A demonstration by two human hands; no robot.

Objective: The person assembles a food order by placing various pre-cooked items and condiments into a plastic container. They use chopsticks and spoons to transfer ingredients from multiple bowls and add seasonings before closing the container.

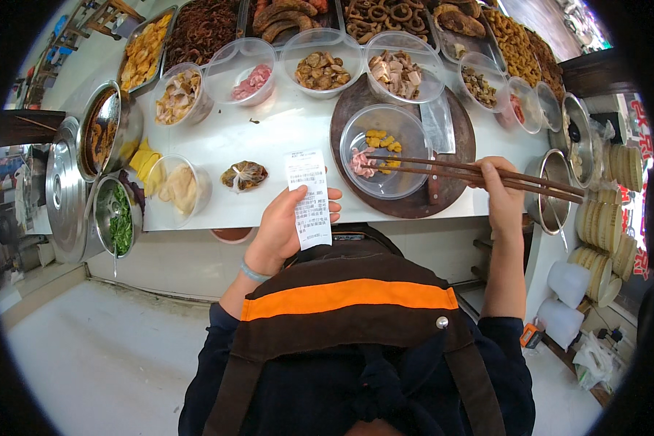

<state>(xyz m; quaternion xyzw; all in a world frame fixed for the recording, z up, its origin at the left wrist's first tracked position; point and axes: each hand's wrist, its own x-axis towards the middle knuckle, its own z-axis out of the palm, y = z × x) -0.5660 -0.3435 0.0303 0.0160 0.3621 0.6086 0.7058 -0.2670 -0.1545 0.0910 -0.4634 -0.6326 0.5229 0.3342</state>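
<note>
Between the thumb and fingers of my left hand (287, 218) is a printed paper receipt (310, 207), held up over the counter's front edge. My right hand (503, 185) grips a pair of long brown chopsticks (443, 168). Their tips reach into a clear plastic bowl (414, 190), close to pink meat pieces (360, 163) and yellow chunks (382, 139); whether they pinch any piece I cannot tell. That bowl stands on a round dark chopping board (341, 116). A cleaver (437, 120) lies on the board, its handle partly behind the bowl and chopsticks.
Clear bowls of cut meat, such as one with brown slices (322, 71), line the far side. Trays of cooked food (200, 33) stand behind. On the left are a steel pot (127, 120), greens (120, 218) and a tied bag (243, 176); on the right, a steel bowl (548, 189).
</note>
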